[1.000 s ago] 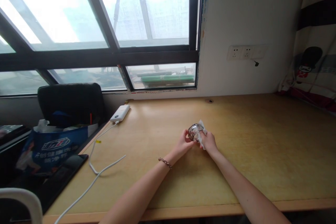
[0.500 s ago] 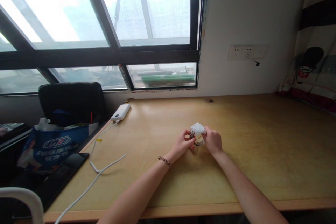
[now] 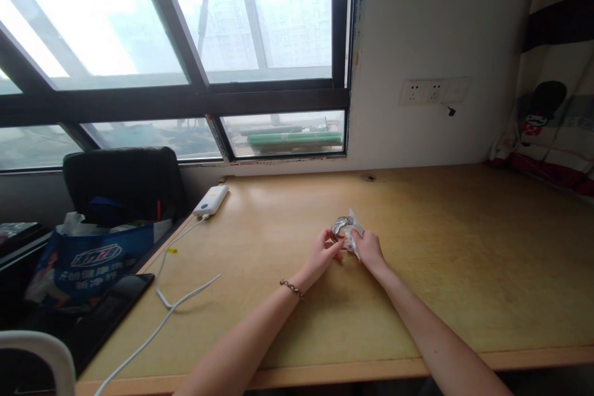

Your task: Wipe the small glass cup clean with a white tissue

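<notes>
My left hand (image 3: pixel 321 255) pinches a small shiny, rounded thing (image 3: pixel 342 222) with a dark edge and silvery glints, held just above the desk. Its exact kind is too small to make out, and fingers cover part of it. A white tissue (image 3: pixel 355 221) is gripped between the thumb and fingers of my right hand (image 3: pixel 371 251), right up against the shiny thing's right side. Both hands are close together, and a braided bracelet (image 3: pixel 291 288) circles my left wrist.
The wooden desk (image 3: pixel 464 260) runs under both arms. At its left edge lies a white power bank (image 3: pixel 211 200) with a white cable (image 3: pixel 162 315). Beyond that edge are a black chair (image 3: pixel 123 179) and a blue bag (image 3: pixel 93 266). A window and wall sockets (image 3: pixel 424 91) are behind.
The tissue has turned from lying over the top of the shiny thing to standing upright at its right side, uncovering its silvery top. My right hand has shifted slightly left.
</notes>
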`<move>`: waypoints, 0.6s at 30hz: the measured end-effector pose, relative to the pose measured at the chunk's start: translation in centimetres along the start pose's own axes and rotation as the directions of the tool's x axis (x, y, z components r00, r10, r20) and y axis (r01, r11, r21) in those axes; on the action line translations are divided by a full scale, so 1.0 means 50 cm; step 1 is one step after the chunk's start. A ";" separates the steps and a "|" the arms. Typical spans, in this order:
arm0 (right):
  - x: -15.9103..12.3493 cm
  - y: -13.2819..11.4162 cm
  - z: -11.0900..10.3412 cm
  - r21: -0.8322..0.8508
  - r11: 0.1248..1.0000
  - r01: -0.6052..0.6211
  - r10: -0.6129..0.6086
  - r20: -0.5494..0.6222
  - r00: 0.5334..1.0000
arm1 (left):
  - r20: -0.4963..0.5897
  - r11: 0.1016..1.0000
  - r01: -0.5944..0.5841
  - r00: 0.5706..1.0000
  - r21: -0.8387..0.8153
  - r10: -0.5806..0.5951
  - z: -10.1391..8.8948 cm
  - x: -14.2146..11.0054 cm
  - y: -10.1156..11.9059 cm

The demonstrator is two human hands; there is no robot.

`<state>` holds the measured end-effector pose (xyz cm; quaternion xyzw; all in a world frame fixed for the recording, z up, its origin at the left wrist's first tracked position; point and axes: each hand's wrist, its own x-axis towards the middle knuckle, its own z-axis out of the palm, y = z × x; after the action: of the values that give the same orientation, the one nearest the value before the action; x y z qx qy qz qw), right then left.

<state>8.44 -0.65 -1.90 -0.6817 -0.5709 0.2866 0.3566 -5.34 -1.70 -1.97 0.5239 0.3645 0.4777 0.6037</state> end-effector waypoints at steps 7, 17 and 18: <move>-0.018 -0.015 -0.034 -0.608 0.747 0.268 -0.386 -0.069 0.920 | 0.047 0.989 -0.077 0.996 0.125 0.071 -0.007 -0.003 0.002; 0.000 -0.002 -0.012 -0.097 0.986 0.138 -0.139 -0.007 0.990 | 0.013 0.996 -0.051 0.999 -0.072 0.052 0.003 -0.005 -0.002; 0.003 0.001 -0.001 0.034 0.998 0.047 -0.049 0.058 0.997 | 0.002 0.994 -0.069 0.998 -0.080 0.070 0.002 -0.004 -0.005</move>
<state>8.54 -0.51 -1.88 -0.6532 -0.5926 0.3072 0.3576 -5.23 -1.90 -2.20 0.5128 0.3255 0.5113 0.6079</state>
